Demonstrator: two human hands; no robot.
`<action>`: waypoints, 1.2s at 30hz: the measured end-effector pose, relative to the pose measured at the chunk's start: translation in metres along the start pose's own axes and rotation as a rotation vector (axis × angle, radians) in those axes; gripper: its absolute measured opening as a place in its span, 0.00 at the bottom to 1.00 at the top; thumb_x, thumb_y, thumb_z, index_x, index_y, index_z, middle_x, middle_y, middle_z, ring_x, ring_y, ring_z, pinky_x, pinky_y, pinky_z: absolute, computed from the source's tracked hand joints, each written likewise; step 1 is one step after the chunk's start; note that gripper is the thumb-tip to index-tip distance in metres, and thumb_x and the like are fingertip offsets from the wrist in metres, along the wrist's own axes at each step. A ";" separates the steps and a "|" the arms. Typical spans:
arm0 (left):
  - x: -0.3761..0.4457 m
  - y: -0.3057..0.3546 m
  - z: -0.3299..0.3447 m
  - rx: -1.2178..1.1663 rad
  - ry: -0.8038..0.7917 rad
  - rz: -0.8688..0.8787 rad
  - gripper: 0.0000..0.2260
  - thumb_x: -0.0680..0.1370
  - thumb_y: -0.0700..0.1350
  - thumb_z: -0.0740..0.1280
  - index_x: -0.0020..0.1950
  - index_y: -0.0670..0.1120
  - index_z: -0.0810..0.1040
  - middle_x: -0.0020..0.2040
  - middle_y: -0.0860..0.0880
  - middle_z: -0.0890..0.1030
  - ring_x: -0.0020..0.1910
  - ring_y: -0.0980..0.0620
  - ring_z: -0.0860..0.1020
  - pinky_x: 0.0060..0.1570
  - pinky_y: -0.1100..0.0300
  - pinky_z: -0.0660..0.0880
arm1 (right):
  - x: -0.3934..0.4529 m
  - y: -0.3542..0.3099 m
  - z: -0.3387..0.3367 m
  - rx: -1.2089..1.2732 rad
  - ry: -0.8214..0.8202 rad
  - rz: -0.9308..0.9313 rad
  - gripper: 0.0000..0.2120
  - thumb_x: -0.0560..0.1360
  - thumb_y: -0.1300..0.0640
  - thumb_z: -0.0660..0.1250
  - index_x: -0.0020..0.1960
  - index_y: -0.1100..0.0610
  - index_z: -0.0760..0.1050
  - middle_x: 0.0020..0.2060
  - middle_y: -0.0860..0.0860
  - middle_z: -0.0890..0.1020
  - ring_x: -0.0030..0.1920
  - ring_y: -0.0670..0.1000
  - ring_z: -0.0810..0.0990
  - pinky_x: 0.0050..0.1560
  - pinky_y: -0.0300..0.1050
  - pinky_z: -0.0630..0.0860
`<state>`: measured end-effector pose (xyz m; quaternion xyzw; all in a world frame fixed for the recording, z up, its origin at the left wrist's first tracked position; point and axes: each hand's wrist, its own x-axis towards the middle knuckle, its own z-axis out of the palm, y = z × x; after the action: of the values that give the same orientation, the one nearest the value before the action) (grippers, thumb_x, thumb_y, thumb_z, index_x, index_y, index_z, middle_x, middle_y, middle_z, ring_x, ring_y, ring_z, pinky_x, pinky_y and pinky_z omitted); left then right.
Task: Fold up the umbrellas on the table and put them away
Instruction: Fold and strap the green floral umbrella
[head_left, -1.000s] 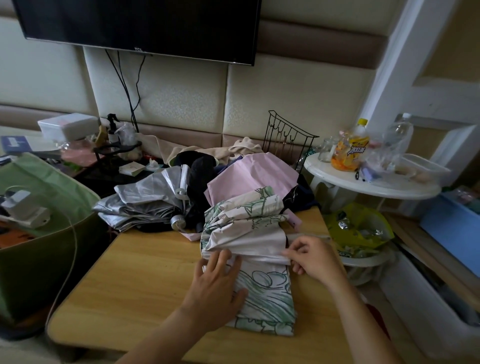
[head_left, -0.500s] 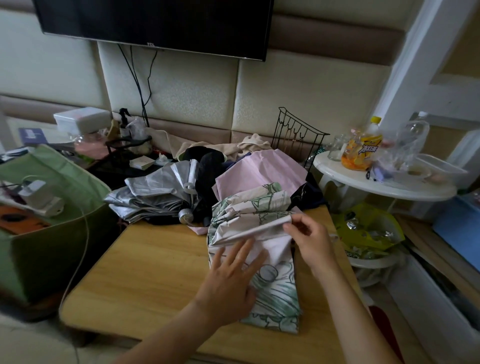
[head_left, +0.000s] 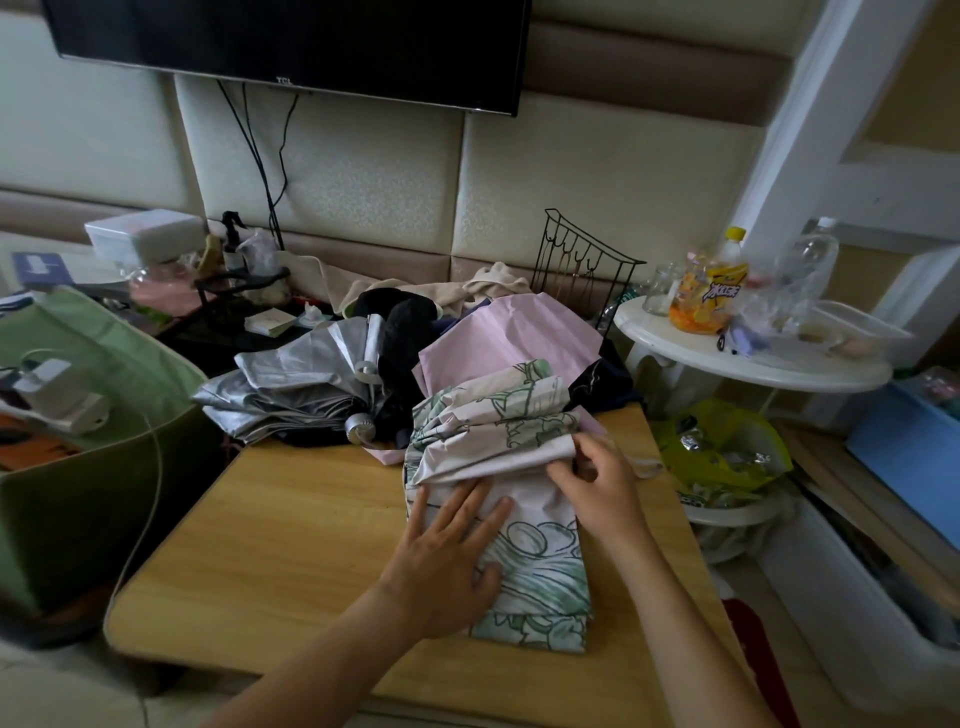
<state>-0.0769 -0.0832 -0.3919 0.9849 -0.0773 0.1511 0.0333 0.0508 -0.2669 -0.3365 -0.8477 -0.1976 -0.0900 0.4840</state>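
- The green-patterned umbrella (head_left: 540, 566) lies half folded on the wooden desk (head_left: 291, 525), near its right edge.
- The left hand (head_left: 447, 566) presses flat on the cloth, fingers straight and spread.
- The right hand (head_left: 597, 478) pinches a fold of the cloth at the umbrella's right side.
- A silver umbrella (head_left: 291, 379) and a pink umbrella (head_left: 509, 338) lie bunched at the desk's far end.

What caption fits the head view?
Left hand flattens the green-print umbrella on the wooden table; right hand pinches a fold.
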 end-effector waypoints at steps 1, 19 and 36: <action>0.000 0.000 0.000 -0.009 -0.011 0.001 0.31 0.76 0.60 0.59 0.79 0.52 0.67 0.79 0.45 0.67 0.77 0.46 0.65 0.68 0.37 0.55 | -0.002 -0.007 -0.001 0.124 -0.001 0.036 0.05 0.77 0.57 0.72 0.49 0.59 0.82 0.51 0.48 0.79 0.51 0.43 0.79 0.50 0.38 0.75; 0.004 0.002 -0.023 -0.036 -0.120 -0.034 0.34 0.74 0.62 0.59 0.77 0.47 0.69 0.75 0.50 0.71 0.75 0.49 0.69 0.75 0.35 0.61 | -0.013 -0.022 0.011 -0.461 0.084 -0.466 0.12 0.76 0.64 0.69 0.58 0.54 0.79 0.58 0.48 0.81 0.63 0.48 0.75 0.71 0.29 0.56; 0.005 0.005 -0.029 -0.068 -0.159 0.004 0.33 0.80 0.65 0.52 0.81 0.51 0.57 0.81 0.51 0.58 0.78 0.48 0.59 0.78 0.48 0.57 | -0.004 -0.032 0.015 -0.504 0.264 -0.442 0.06 0.72 0.60 0.76 0.45 0.53 0.80 0.50 0.49 0.75 0.53 0.54 0.74 0.54 0.53 0.73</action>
<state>-0.0818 -0.0865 -0.3630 0.9919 -0.0870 0.0698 0.0600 0.0332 -0.2402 -0.3203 -0.8582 -0.2837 -0.3471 0.2499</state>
